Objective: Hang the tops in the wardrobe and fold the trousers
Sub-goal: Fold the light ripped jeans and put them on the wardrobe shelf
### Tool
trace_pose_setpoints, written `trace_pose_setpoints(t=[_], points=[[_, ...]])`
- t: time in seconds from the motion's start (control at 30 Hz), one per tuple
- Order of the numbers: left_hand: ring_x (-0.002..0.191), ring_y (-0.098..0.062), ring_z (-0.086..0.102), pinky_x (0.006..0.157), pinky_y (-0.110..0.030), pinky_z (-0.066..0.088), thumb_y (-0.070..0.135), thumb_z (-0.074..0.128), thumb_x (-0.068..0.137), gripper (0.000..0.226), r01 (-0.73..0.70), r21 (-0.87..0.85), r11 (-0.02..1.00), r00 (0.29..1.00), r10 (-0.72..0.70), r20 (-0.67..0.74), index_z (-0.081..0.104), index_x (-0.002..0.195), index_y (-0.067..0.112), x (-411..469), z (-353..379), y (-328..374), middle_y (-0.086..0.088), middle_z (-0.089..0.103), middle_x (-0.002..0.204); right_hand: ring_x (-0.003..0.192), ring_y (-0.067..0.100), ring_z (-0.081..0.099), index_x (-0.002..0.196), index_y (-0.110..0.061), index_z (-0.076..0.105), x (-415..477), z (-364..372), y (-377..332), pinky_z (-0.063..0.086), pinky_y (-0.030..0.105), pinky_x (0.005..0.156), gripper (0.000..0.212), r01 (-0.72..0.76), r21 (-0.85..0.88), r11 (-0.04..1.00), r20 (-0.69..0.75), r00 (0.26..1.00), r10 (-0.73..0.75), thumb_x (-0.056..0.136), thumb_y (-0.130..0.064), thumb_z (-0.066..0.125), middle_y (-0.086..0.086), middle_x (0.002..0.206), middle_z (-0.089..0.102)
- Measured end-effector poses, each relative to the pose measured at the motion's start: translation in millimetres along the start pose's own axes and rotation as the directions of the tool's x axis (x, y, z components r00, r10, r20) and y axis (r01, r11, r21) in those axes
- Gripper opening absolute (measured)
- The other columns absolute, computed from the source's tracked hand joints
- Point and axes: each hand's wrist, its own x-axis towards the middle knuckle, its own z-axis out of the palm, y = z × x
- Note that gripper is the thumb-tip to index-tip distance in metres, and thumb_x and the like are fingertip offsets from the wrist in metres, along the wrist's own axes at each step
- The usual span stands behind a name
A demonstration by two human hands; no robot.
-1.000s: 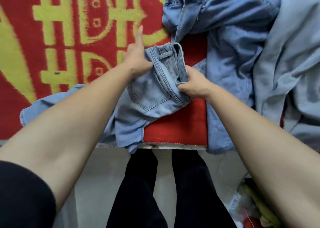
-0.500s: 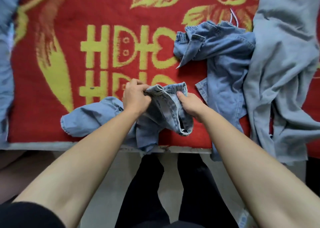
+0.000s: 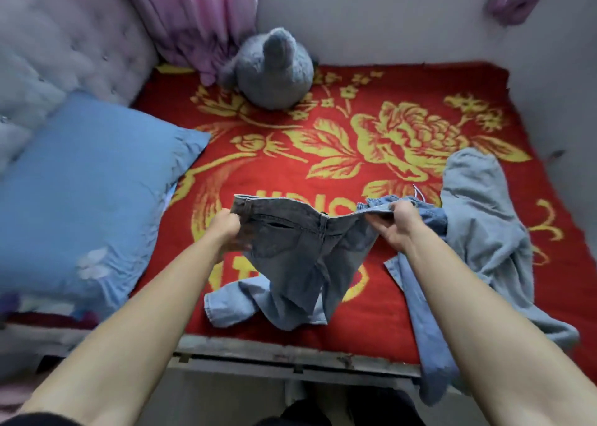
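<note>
Red floral blanket (image 3: 355, 128) underneath. Jeans (image 3: 290, 248), bunched a moment ago, now lifted, waistband stretched: left hand (image 3: 226, 228) grips its 9 o'clock end, right hand (image 3: 395, 223) pinches the 3 o'clock end. Legs trail down; folding looks ready to begin.
</note>
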Motion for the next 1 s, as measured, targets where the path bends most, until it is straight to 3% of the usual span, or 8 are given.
trace_pose_setpoints(t=[0.23, 0.33, 0.4, 0.53, 0.63, 0.7, 0.83, 1.0], points=[[0.1, -0.033, 0.07, 0.083, -0.053, 0.057, 0.095, 0.054, 0.052, 0.102, 0.146, -0.299, 0.943, 0.964, -0.068, 0.257, 0.071, 0.11, 0.013, -14, -26, 42, -0.013, 0.074, 0.104, 0.055, 0.033, 0.071, 0.098, 0.003, 0.052, -39, 27, -19, 0.057, 0.034, 0.043, 0.024, -0.024, -0.023, 0.999, 0.108, 0.994, 0.026, 0.102, -0.018, 0.041, 0.024, 0.084, 0.067], [0.07, -0.032, 0.068, 0.055, -0.043, 0.059, 0.041, 0.058, 0.086, 0.036, 0.095, -0.452, 0.887, 0.987, -0.145, -0.076, 0.061, 0.089, 0.005, -12, -23, 48, -0.015, 0.068, 0.081, 0.071, 0.031, 0.071, 0.118, -0.003, 0.051, -33, 23, -23, 0.061, 0.035, 0.054, 0.032, -0.045, -0.184, 0.982, 0.119, 0.991, 0.068, 0.101, -0.03, 0.047, 0.021, 0.102, 0.069], [0.064, -0.032, 0.063, 0.051, -0.041, 0.057, 0.003, 0.046, 0.078, 0.007, 0.081, -0.456, 0.886, 0.966, -0.182, -0.183, 0.052, 0.079, 0.002, -4, -18, 48, -0.016, 0.058, 0.081, 0.07, 0.031, 0.07, 0.117, -0.004, 0.051, -25, 23, -25, 0.061, 0.037, 0.057, 0.032, -0.064, -0.277, 0.959, 0.096, 0.991, 0.094, 0.102, -0.031, 0.043, 0.019, 0.099, 0.07], [0.084, -0.046, 0.066, 0.077, -0.057, 0.057, -0.013, 0.029, 0.07, 0.05, 0.08, -0.505, 0.859, 0.978, -0.165, -0.127, 0.046, 0.117, -0.011, 13, -8, 62, -0.025, 0.054, 0.101, 0.045, 0.028, 0.068, 0.088, 0.001, 0.058, -9, 34, -39, 0.053, 0.035, 0.037, 0.039, -0.106, -0.306, 0.946, 0.066, 0.989, 0.132, 0.103, -0.019, 0.028, 0.015, 0.056, 0.068], [0.109, -0.054, 0.056, 0.091, -0.061, 0.049, -0.02, 0.02, 0.07, 0.077, 0.039, -0.513, 0.858, 0.979, -0.136, -0.153, 0.022, 0.146, -0.009, 27, 0, 93, -0.024, 0.037, 0.125, 0.068, 0.036, 0.073, 0.1, 0.007, 0.061, 9, 51, -64, 0.061, 0.044, 0.057, 0.048, -0.098, -0.285, 0.954, 0.072, 0.99, 0.123, 0.103, -0.022, 0.023, 0.025, 0.08, 0.072], [0.108, -0.054, 0.054, 0.092, -0.063, 0.047, -0.022, 0.017, 0.073, 0.067, -0.023, -0.544, 0.839, 0.973, -0.106, -0.205, 0.027, 0.137, -0.008, 27, 5, 125, -0.027, 0.035, 0.12, 0.092, 0.041, 0.069, 0.116, 0.008, 0.056, 15, 71, -90, 0.061, 0.049, 0.074, 0.045, -0.063, -0.275, 0.959, 0.1, 0.991, 0.094, 0.102, -0.019, 0.022, 0.029, 0.106, 0.067], [0.081, -0.046, 0.059, 0.082, -0.052, 0.05, -0.019, 0.016, 0.083, 0.029, -0.223, -0.609, 0.761, 0.956, 0.049, -0.289, 0.036, 0.103, -0.01, 24, -3, 213, -0.038, 0.045, 0.104, 0.073, 0.034, 0.062, 0.094, 0.001, 0.053, 7, 119, -162, 0.056, 0.037, 0.041, 0.033, 0.042, -0.113, 0.993, 0.21, 0.978, -0.017, 0.103, -0.017, 0.026, 0.021, 0.088, 0.06], [0.096, -0.039, 0.062, 0.07, -0.036, 0.06, -0.014, 0.026, 0.058, 0.069, -0.469, -0.621, 0.628, 0.881, 0.382, -0.28, 0.042, 0.125, -0.013, -6, -41, 328, -0.035, 0.045, 0.13, 0.106, 0.033, 0.066, 0.133, -0.006, 0.051, -38, 179, -254, 0.059, 0.046, 0.082, 0.041, 0.324, 0.143, 0.935, 0.39, 0.85, -0.355, 0.107, -0.032, 0.034, 0.018, 0.121, 0.063]])
